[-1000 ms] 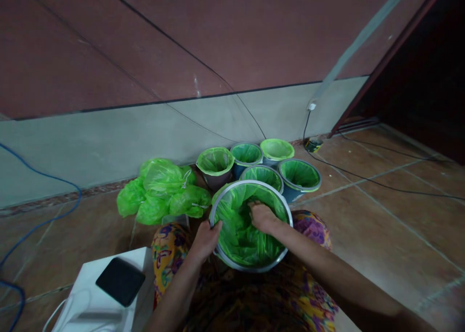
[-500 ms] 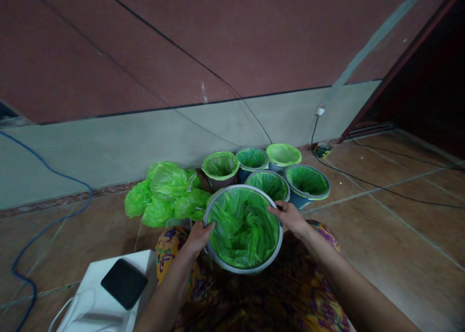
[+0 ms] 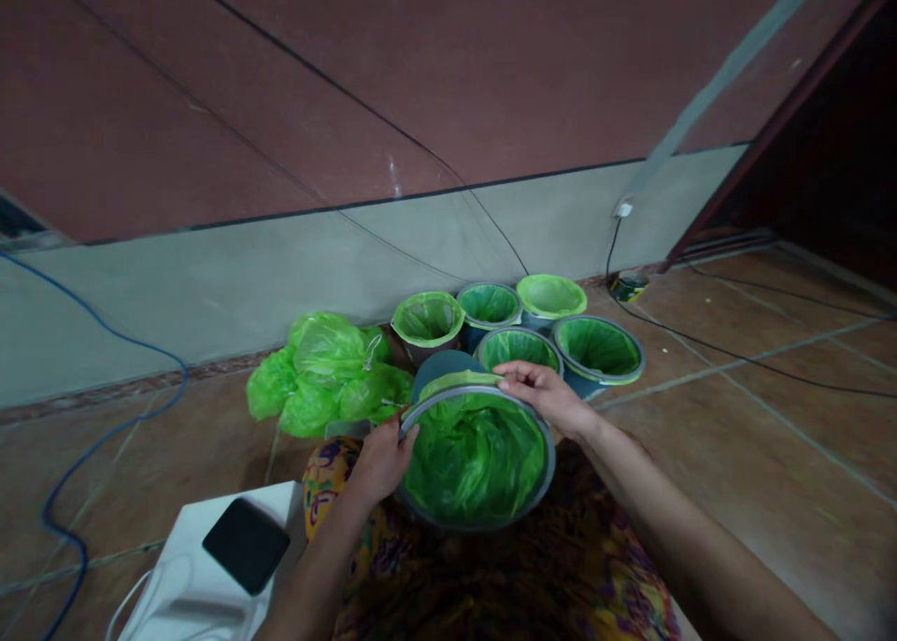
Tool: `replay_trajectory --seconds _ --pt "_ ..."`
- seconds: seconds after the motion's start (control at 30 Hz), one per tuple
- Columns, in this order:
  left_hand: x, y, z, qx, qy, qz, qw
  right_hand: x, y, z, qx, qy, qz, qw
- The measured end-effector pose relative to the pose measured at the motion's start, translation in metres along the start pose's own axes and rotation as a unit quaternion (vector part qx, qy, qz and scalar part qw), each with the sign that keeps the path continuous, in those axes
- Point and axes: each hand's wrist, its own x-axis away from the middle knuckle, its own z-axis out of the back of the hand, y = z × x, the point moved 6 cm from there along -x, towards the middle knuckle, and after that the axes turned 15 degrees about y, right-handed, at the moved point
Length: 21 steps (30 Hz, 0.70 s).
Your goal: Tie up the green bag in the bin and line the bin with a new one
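A trash can (image 3: 476, 463) with a grey rim and a green plastic liner is held over my lap, its mouth tilted toward me. My left hand (image 3: 382, 459) grips the rim on the left side, thumb over the inner edge. On the upper right, my right hand (image 3: 543, 393) has its fingers closed at the rim and the liner's folded edge. Part of the can's blue-grey outer wall (image 3: 443, 365) shows beyond the rim. Just past it stand several other lined cans, among them a blue one (image 3: 598, 349) near my right hand.
Several knotted green bags (image 3: 326, 370) lie by the wall at left. A white box (image 3: 189, 566) bearing a black phone-like device (image 3: 245, 545) stands at lower left. A blue cable (image 3: 119, 426) runs along the left floor, a black cable (image 3: 729, 365) along the right. A small tin (image 3: 629, 287) sits near the outlet.
The trash can has tipped toward me, so its outer wall now shows beyond the rim. My right hand has moved up and left along the rim to the liner's edge.
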Motion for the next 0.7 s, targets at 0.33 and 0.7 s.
replay_trajectory --seconds 0.33,0.7 --pt "0.007 0.033 -0.004 0.058 -0.034 -0.031 0.997 0.016 -0.013 -0.056 0.072 -0.144 0.045 0.986" --pt "0.011 0.023 -0.008 0.390 -0.079 0.118 0.910 0.031 0.003 -0.022 -0.055 -0.087 -0.070 0.992"
